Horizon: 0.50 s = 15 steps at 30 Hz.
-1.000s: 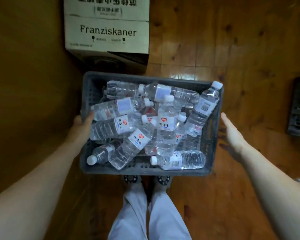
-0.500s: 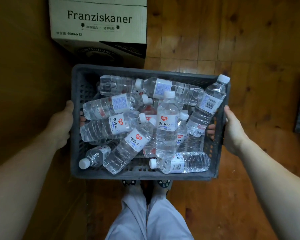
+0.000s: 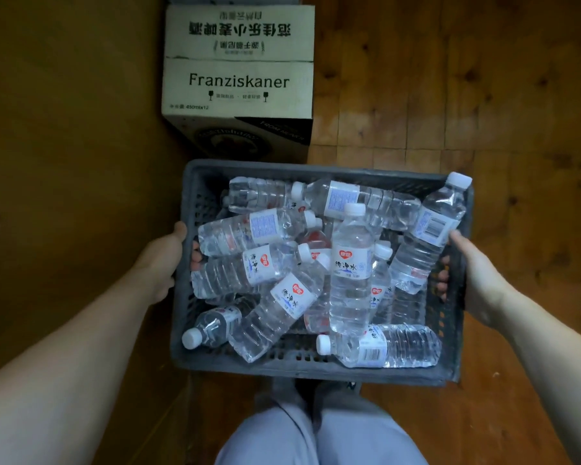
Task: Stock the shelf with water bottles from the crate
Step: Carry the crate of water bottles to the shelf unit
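I have both hands on the crate (image 3: 319, 367), which sits in the centre of the frame, held out over my legs (image 3: 319, 434) at the bottom edge. My left hand (image 3: 161, 260) grips the crate's left wall at mid-height of the frame: the thumb lies along the top of the rim, and the fingertips (image 3: 196, 256) show through on the inside of the wall, curled round it. My right hand (image 3: 473, 280) does the same on the right wall, thumb over the rim and fingers (image 3: 442, 275) hooked through to the inside, so each grip is closed round a side of the crate.

The water bottles (image 3: 351, 266) fill the crate in a loose heap, clear plastic with white caps and white labels bearing a red heart mark. Most lie on their sides at mixed angles. One bottle (image 3: 430, 226) leans against the right wall with its cap poking above the upper right corner of the crate, just beside my right thumb.

Above the crate, in the upper middle of the frame, a cardboard box (image 3: 238, 85) printed "Franziskaner" stands on the wooden floor (image 3: 450, 95), near the crate's far edge. The left side of the frame is a plain dark brown surface whose nature I cannot tell.
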Tool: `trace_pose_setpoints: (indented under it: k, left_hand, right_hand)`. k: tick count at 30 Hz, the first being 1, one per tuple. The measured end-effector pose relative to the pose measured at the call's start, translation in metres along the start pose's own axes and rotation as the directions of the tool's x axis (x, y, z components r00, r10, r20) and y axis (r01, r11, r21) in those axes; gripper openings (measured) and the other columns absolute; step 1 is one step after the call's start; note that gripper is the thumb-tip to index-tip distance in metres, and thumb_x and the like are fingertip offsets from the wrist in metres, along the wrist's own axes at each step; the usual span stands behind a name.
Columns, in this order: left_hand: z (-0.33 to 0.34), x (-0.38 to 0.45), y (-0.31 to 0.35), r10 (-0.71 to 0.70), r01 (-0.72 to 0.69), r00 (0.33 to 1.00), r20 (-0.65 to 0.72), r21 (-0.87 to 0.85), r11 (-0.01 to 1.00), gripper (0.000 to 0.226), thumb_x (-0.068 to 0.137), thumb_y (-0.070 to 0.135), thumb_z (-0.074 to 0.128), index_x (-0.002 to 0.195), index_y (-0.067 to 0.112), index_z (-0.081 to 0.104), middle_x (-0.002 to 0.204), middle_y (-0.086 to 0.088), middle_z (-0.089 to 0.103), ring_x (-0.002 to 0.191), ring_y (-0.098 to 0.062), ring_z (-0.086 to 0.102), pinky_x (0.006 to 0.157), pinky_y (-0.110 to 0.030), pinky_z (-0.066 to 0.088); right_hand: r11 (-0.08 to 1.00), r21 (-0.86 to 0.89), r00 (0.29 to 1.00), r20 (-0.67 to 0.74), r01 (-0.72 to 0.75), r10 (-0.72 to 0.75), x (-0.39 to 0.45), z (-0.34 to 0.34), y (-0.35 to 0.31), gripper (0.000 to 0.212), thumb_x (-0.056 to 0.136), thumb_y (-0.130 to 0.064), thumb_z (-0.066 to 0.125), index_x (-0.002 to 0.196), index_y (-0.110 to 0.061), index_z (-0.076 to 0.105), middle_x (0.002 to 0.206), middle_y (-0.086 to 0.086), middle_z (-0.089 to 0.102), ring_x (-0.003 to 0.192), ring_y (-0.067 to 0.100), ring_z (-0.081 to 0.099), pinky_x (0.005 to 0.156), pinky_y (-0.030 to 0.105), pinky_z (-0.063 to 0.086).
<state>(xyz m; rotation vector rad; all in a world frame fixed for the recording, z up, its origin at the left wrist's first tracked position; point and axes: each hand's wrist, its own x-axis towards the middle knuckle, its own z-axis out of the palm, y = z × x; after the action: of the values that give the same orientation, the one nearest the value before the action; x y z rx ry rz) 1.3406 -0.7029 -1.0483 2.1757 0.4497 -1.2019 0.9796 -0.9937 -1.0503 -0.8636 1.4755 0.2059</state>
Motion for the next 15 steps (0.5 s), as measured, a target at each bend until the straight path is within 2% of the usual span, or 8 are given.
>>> trace_pose_setpoints:
  k: [3, 5, 7, 9, 12, 15]
  left_hand:
    - [-0.010, -0.031, -0.013, -0.020, 0.020, 1.000, 0.000, 0.025, 0.999, 0.057, 0.102, 0.062, 0.033, 0.102, 0.014, 0.065, 0.093, -0.007, 0.067, 0.090, -0.025, 0.064, 0.111, -0.054, 0.035]
    - [-0.018, -0.060, -0.014, -0.013, 0.013, 1.000, 0.015, 0.048, 0.999, 0.058, 0.102, 0.061, 0.032, 0.103, 0.013, 0.064, 0.098, -0.009, 0.067, 0.093, -0.026, 0.063, 0.107, -0.051, 0.039]
    - [-0.028, -0.097, -0.011, -0.006, 0.006, 1.000, 0.000, 0.062, 0.998, 0.058, 0.103, 0.061, 0.032, 0.099, 0.013, 0.064, 0.099, -0.011, 0.067, 0.090, -0.026, 0.063, 0.090, -0.042, 0.046]
    - [-0.038, -0.136, -0.005, -0.004, 0.003, 1.000, 0.004, 0.080, 0.997, 0.057, 0.103, 0.060, 0.033, 0.096, 0.013, 0.064, 0.095, -0.011, 0.067, 0.087, -0.026, 0.063, 0.072, -0.036, 0.044]
    - [-0.052, -0.201, 0.013, -0.004, 0.002, 1.000, 0.013, 0.109, 0.994, 0.058, 0.103, 0.060, 0.033, 0.094, 0.012, 0.064, 0.092, -0.011, 0.068, 0.087, -0.027, 0.063, 0.070, -0.035, 0.044]
    - [-0.067, -0.269, 0.032, -0.024, 0.013, 0.997, 0.071, 0.150, 0.989, 0.062, 0.096, 0.070, 0.038, 0.093, 0.013, 0.064, 0.086, -0.009, 0.066, 0.081, -0.026, 0.063, 0.070, -0.035, 0.045]
  right_hand:
    - [1.000, 0.021, 1.000, -0.008, 0.000, 0.000, -0.031, -0.007, 0.010, 0.068, 0.060, -0.089, 0.060, 0.074, -0.024, 0.044, 0.063, 0.000, 0.038, 0.054, 0.019, 0.037, 0.057, 0.034, 0.028]
    - [0.998, 0.069, 1.000, -0.020, 0.013, -0.011, -0.061, -0.015, 0.013, 0.071, 0.059, -0.092, 0.056, 0.074, -0.024, 0.045, 0.063, 0.000, 0.038, 0.055, 0.019, 0.036, 0.057, 0.033, 0.029]
    - [0.996, 0.086, 0.998, -0.058, -0.015, 0.020, -0.095, -0.025, 0.016, 0.079, 0.050, -0.098, 0.057, 0.075, -0.024, 0.044, 0.063, 0.000, 0.040, 0.054, 0.018, 0.037, 0.057, 0.033, 0.030]
    - [0.995, 0.097, 0.997, -0.072, -0.023, 0.030, -0.138, -0.036, 0.015, 0.083, 0.047, -0.100, 0.057, 0.075, -0.023, 0.044, 0.063, -0.001, 0.040, 0.054, 0.018, 0.037, 0.056, 0.032, 0.030]
    - [0.994, 0.100, 0.994, -0.089, -0.052, 0.061, -0.211, -0.056, 0.016, 0.084, 0.050, -0.101, 0.053, 0.077, -0.022, 0.046, 0.064, -0.001, 0.041, 0.055, 0.017, 0.038, 0.057, 0.032, 0.031]
    - [0.988, 0.128, 0.989, -0.104, -0.087, 0.100, -0.290, -0.075, 0.018, 0.087, 0.050, -0.102, 0.052, 0.081, -0.020, 0.051, 0.066, -0.002, 0.041, 0.057, 0.015, 0.039, 0.058, 0.032, 0.033]
